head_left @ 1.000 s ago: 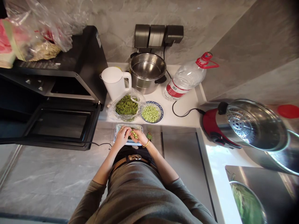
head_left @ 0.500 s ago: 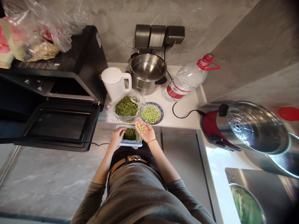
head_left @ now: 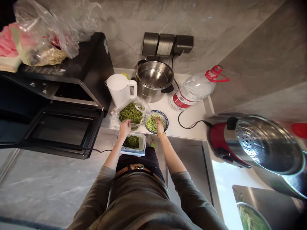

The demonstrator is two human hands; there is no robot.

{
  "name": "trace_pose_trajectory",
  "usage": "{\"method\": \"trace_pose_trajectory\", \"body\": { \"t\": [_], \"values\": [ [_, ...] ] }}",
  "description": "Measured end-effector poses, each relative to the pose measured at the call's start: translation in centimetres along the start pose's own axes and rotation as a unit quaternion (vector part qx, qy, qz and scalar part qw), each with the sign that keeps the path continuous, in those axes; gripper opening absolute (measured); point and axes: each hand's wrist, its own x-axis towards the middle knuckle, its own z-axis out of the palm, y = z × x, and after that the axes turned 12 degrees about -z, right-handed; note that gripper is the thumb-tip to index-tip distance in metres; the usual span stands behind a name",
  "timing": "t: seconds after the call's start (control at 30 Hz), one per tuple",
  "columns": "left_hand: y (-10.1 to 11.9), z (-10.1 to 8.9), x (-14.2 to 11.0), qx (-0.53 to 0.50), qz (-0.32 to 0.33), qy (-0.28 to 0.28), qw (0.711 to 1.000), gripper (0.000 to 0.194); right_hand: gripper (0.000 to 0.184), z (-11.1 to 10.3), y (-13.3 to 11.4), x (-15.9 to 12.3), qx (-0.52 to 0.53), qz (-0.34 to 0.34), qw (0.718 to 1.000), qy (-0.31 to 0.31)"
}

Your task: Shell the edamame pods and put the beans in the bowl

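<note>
My left hand point(head_left: 125, 127) is at the near edge of a clear plastic bag point(head_left: 115, 118) full of green soybean pods point(head_left: 131, 112). Its fingers are pinched together; what lies between them is too small to make out. Over the blue-rimmed plate point(head_left: 167, 123) of shelled green soybeans point(head_left: 151, 124), my right hand point(head_left: 159, 126) is turned on its side with fingers stretched out, touching or just above the beans. Below the counter edge, close to my waist, a white and blue bin point(head_left: 144, 147) holds a heap of dark green pods or shells point(head_left: 131, 141).
Behind the bag stand a white pitcher point(head_left: 118, 88) and a steel pot point(head_left: 154, 92). A large water bottle point(head_left: 192, 92) leans at the right. An oven door point(head_left: 64, 131) hangs open on the left. A red-based steamer point(head_left: 219, 137) occupies the right counter, beside a cord point(head_left: 189, 127).
My right hand has moved from above the bin to the plate and turned from palm up onto its side, its palmful of beans no longer showing. My left hand has moved up to the bag.
</note>
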Motion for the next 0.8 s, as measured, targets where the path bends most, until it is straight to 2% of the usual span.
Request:
{"method": "trace_pose_trajectory", "body": {
  "t": [0.1,0.2,0.27,0.33,0.5,0.57,0.63,0.7,0.8],
  "values": [
    [0.9,0.5,3.5,0.005,-0.017,0.018,1.0,0.032,0.038,0.0,-0.2,-0.1,-0.007,0.022,1.0,0.01],
    [1.7,1.3,5.9,0.014,-0.044,0.022,0.999,0.026,0.043,0.1,-1.5,-0.8,-0.009,0.003,1.0,0.029],
    [2.3,1.8,6.9,0.019,-0.067,0.023,0.997,0.02,0.038,0.4,-2.6,-1.5,0.01,-0.03,0.998,0.056],
    [2.8,2.1,7.7,0.02,-0.085,0.023,0.996,0.014,0.032,0.7,-4.0,-2.3,0.037,-0.046,0.997,0.05],
    [3.1,1.5,8.8,-0.019,-0.1,0.015,0.995,0.01,0.02,1.8,-7.0,-4.1,0.097,-0.022,0.995,0.008],
    [2.9,0.8,8.5,-0.052,-0.095,0.018,0.994,0.015,0.014,2.3,-7.8,-4.8,0.114,-0.007,0.993,-0.005],
    [2.8,0.0,7.2,-0.088,-0.085,0.025,0.992,0.024,0.01,3.1,-8.3,-5.4,0.137,0.037,0.989,-0.047],
    [2.7,-0.7,4.8,-0.146,-0.068,0.024,0.987,0.029,0.022,4.0,-8.6,-6.0,0.145,0.105,0.976,-0.123],
    [2.5,-1.0,0.0,-0.34,-0.015,-0.031,0.94,0.024,0.044,5.4,-8.8,-7.0,0.135,0.159,0.955,-0.211]
  ]
}}
